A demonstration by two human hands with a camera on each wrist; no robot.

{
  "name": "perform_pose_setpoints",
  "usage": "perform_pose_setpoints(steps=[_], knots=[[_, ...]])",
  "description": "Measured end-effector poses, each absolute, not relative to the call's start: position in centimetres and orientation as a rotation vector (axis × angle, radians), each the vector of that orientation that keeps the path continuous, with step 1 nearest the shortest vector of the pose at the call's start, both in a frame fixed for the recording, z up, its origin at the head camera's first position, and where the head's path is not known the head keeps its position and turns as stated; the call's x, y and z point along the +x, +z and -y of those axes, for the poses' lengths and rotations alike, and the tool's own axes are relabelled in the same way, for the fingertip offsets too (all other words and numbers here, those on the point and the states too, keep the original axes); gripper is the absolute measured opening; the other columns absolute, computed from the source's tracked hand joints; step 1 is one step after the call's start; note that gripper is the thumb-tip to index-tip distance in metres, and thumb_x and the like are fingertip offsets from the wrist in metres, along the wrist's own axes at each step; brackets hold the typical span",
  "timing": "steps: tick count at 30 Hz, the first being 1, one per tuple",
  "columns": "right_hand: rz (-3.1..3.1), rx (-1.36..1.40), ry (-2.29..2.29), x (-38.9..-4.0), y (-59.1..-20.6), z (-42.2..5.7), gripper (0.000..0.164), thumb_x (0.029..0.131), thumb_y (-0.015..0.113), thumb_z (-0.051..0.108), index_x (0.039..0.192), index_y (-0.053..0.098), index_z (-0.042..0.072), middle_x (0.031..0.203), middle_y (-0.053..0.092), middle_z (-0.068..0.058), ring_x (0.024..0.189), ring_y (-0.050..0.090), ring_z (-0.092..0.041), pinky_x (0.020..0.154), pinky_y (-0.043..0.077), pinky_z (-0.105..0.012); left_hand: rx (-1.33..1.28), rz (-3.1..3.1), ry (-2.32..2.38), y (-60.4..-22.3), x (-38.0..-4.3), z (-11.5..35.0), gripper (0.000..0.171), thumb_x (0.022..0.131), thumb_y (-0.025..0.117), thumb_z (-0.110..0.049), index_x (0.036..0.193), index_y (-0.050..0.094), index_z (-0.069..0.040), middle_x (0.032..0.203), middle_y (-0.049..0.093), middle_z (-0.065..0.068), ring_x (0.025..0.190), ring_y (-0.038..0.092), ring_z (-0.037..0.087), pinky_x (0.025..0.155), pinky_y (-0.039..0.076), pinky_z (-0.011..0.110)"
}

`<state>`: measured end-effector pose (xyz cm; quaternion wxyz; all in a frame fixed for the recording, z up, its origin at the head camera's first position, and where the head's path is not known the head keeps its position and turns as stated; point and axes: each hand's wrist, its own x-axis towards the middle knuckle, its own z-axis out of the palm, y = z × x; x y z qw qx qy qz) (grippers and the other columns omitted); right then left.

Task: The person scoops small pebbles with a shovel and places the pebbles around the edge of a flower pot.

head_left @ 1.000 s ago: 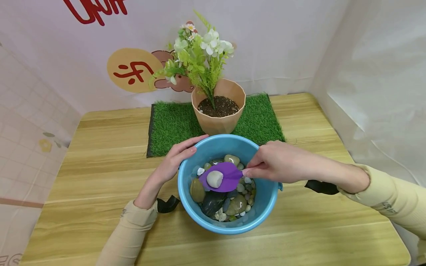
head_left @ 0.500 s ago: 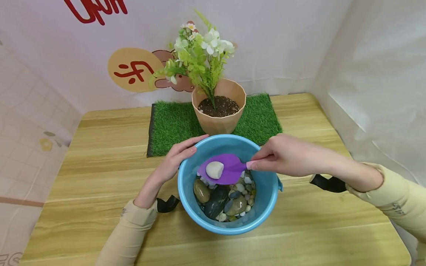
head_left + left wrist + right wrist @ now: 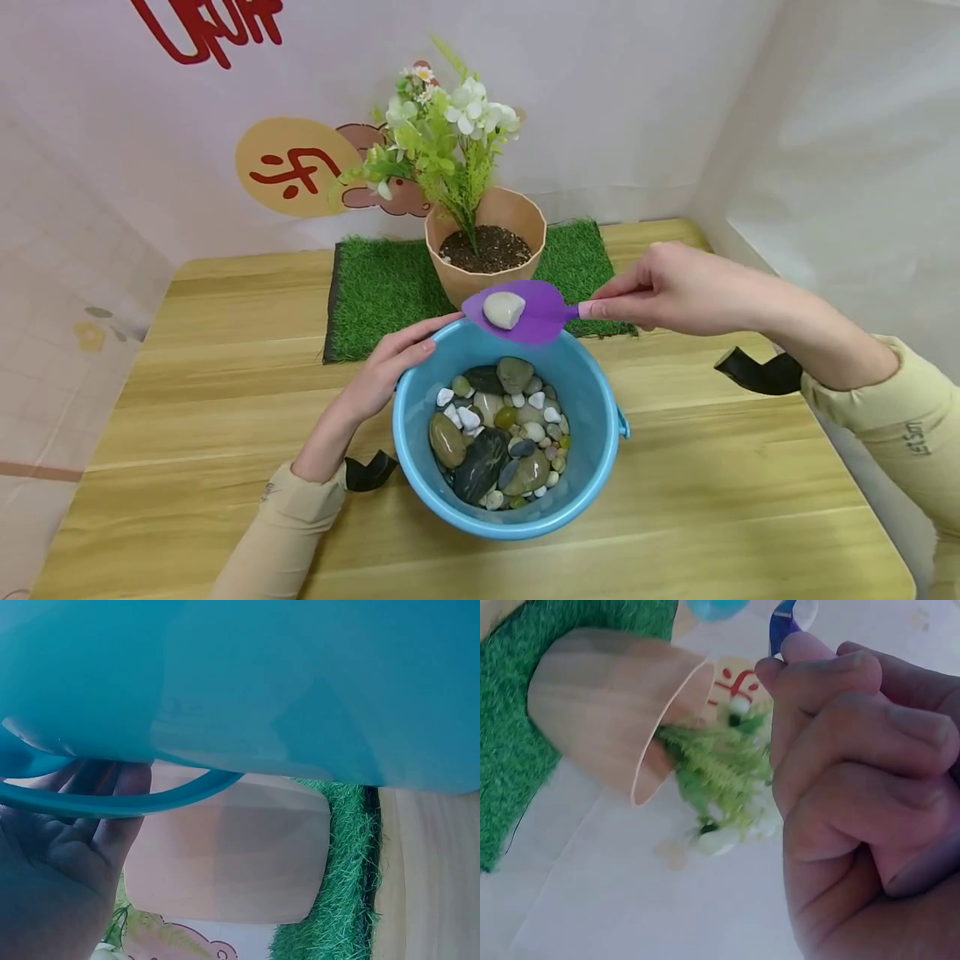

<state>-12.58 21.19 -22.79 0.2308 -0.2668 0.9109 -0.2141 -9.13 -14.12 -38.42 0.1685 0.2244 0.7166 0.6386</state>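
My right hand point(image 3: 678, 287) grips the pink handle of a small purple trowel point(image 3: 546, 312). One pale smooth stone point(image 3: 504, 310) lies on its blade, above the far rim of a blue bucket point(image 3: 592, 417). In the right wrist view the fingers point(image 3: 855, 765) curl round the handle. My left hand point(image 3: 378, 371) rests against the bucket's left side, thumb at the rim and fingers extended along the outside. The left wrist view has the bucket's blue handle point(image 3: 187, 793) crossing in front of those fingers. Wet stones point(image 3: 480, 462) of mixed sizes and colours cover the bucket's bottom.
Just behind the bucket, a peach flowerpot point(image 3: 450, 279) with soil and white-flowered greenery point(image 3: 450, 142) stands on a green turf mat point(image 3: 375, 287). All this is on a wooden table point(image 3: 240, 317). Printed sheets point(image 3: 622, 108) hang around its back and sides.
My right hand has raised the trowel with the stone out of the bucket, up and away to the far rim. The left hand stays at the bucket's side.
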Motion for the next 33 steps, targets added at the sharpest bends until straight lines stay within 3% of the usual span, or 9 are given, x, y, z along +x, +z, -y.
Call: perform_pose_setpoints(steps=[7, 12, 16, 23, 27, 33], knots=[[-2.619, -0.652, -0.526, -15.6, -23.0, -20.8, 0.029, 0.102, 0.067, 0.046, 0.087, 0.079, 0.024, 0.061, 0.052, 0.003, 0.051, 0.031, -0.009, 0.051, 0.029, -0.027, 0.666, -2.040, 1.818, -38.4, -9.4, 14.0, 0.054, 0.109, 0.041, -0.019, 0.160, 0.042, -0.001, 0.156, 0.054, 0.027, 0.130, 0.066, 0.041, 0.098, 0.062, 0.034], [-2.641, -0.664, -0.510, -17.8, -23.8, -19.7, 0.035, 0.103, 0.065, 0.045, 0.083, 0.077, 0.019, 0.058, 0.051, 0.004, 0.051, 0.031, -0.010, 0.051, 0.029, -0.027, 0.739, -2.071, 1.786, -38.3, -9.4, 14.2, 0.055, 0.105, 0.048, -0.011, 0.159, 0.042, 0.002, 0.159, 0.050, 0.028, 0.130, 0.067, 0.015, 0.100, 0.061, 0.031], [-2.635, -0.694, -0.483, -19.4, -24.7, -18.7, 0.044, 0.105, 0.062, 0.043, 0.070, 0.070, 0.017, 0.053, 0.044, 0.006, 0.051, 0.032, -0.009, 0.053, 0.029, -0.026, 0.766, -2.080, 1.774, -38.4, -9.3, 14.4, 0.059, 0.102, 0.051, -0.006, 0.159, 0.041, 0.003, 0.159, 0.049, 0.029, 0.126, 0.064, -0.002, 0.099, 0.061, 0.029], [-2.610, -0.691, -0.474, -21.6, -25.7, -16.8, 0.055, 0.105, 0.060, 0.043, 0.058, 0.051, 0.018, 0.051, 0.042, 0.007, 0.052, 0.036, -0.009, 0.058, 0.034, -0.028, 0.755, -2.065, 1.782, -38.5, -9.2, 14.5, 0.059, 0.102, 0.049, -0.009, 0.159, 0.041, 0.002, 0.159, 0.048, 0.029, 0.126, 0.064, -0.001, 0.098, 0.062, 0.031], [-2.602, -0.691, -0.438, -22.6, -26.0, -15.5, 0.051, 0.105, 0.060, 0.043, 0.060, 0.059, 0.019, 0.051, 0.045, 0.008, 0.052, 0.040, -0.008, 0.059, 0.037, -0.028, 0.743, -2.067, 1.783, -38.5, -9.2, 14.4, 0.058, 0.103, 0.048, -0.010, 0.159, 0.042, 0.001, 0.160, 0.048, 0.028, 0.125, 0.064, 0.000, 0.097, 0.062, 0.032], [-2.566, -0.689, -0.341, -23.8, -26.4, -13.5, 0.053, 0.106, 0.059, 0.040, 0.056, 0.051, 0.022, 0.052, 0.050, 0.009, 0.052, 0.044, -0.007, 0.060, 0.039, -0.027, 0.748, -2.073, 1.784, -38.6, -9.2, 14.4, 0.057, 0.103, 0.048, -0.010, 0.159, 0.042, 0.001, 0.162, 0.046, 0.027, 0.128, 0.062, -0.002, 0.099, 0.061, 0.030]])
